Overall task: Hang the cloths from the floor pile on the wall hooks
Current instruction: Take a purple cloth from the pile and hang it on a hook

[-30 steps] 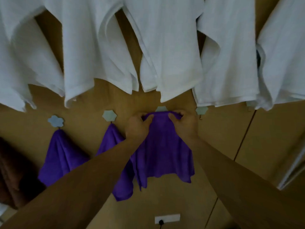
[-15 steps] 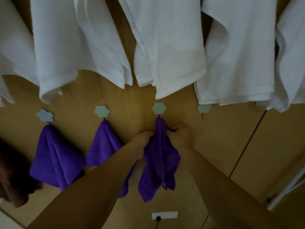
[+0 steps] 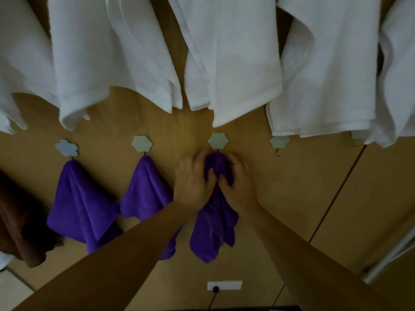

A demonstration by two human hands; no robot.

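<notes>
A purple cloth (image 3: 213, 230) hangs bunched from the third flower-shaped hook (image 3: 218, 140) on the wooden wall. My left hand (image 3: 194, 180) and my right hand (image 3: 235, 179) pinch its top just below that hook, one on each side. Two more purple cloths hang to the left: one (image 3: 80, 203) under the first hook (image 3: 66, 147), another (image 3: 147, 189) under the second hook (image 3: 142, 143). The fourth hook (image 3: 279, 142), to the right, is bare. The floor pile is out of view.
A row of white towels (image 3: 231, 59) hangs above the hooks, their hems just over them. A brown cloth (image 3: 20, 223) hangs at the far left. A white wall socket (image 3: 224, 285) with a black plug sits low on the wall.
The cloth was spread wide over the third hook; it now hangs gathered from it. Both hands dropped, then came back up to pinch its top under the hook.
</notes>
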